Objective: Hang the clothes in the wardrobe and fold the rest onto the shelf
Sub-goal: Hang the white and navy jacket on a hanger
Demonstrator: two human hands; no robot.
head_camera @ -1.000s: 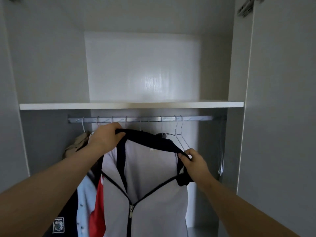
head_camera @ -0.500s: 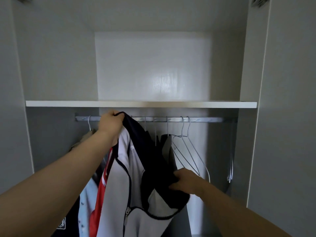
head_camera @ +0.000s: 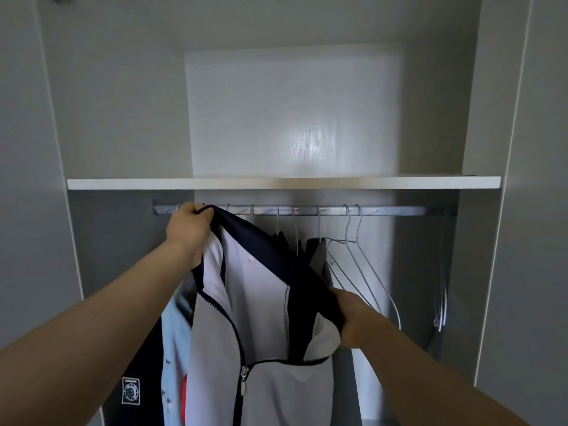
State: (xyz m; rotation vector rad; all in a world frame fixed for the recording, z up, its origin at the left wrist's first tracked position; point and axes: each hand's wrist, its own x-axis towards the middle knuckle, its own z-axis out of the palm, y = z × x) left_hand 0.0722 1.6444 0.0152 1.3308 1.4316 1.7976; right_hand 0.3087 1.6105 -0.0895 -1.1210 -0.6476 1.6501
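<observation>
A white zip jacket with navy collar and trim (head_camera: pixel 255 302) hangs between my hands inside the wardrobe. My left hand (head_camera: pixel 189 232) grips its upper shoulder right at the metal rail (head_camera: pixel 399 210), fingers curled over the navy edge. Lower and to the right, my right hand (head_camera: pixel 353 318) holds the jacket's other navy shoulder. Whether a hanger is inside the jacket is hidden. The white shelf (head_camera: pixel 282 182) runs just above the rail.
Several empty wire hangers (head_camera: pixel 356 259) hang on the rail to the right, one more (head_camera: pixel 441 302) by the right wall. A dark garment (head_camera: pixel 313 256) hangs behind the jacket; light blue, red and navy clothes (head_camera: pixel 172 348) hang at the left. The wardrobe's side panels close in both sides.
My left hand rose with the jacket's shoulder up to the rail. My right hand dropped lower on the other shoulder, so the jacket now hangs slanted.
</observation>
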